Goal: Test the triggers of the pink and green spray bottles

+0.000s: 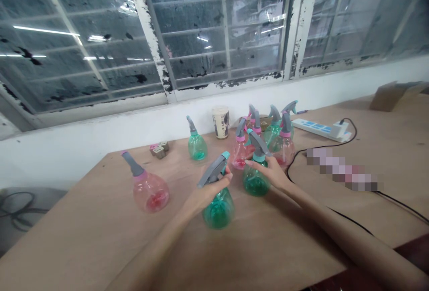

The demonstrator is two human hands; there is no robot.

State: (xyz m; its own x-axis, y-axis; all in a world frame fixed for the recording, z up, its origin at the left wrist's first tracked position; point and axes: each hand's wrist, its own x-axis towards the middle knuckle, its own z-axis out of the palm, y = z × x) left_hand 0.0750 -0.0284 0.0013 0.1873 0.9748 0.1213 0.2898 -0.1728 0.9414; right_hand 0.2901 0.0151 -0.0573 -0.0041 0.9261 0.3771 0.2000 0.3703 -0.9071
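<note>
The left hand (pixel 208 195) is curled closed around the grey sprayer head (pixel 214 170) of a green spray bottle (pixel 218 212). The right hand (pixel 271 172) is closed on the teal collar (pixel 258 158) of a second green spray bottle (pixel 255 181). Both bottles rest on the tabletop (pixel 83 237) in front of the paper cup (pixel 220 122). No other bottle is in contact with a hand: a cluster of pink and green spray bottles (pixel 281 145) stands right of the paper cup, a third green spray bottle (pixel 197 146) stands just left of it, and a pink spray bottle (pixel 150 191) sits farther left.
</note>
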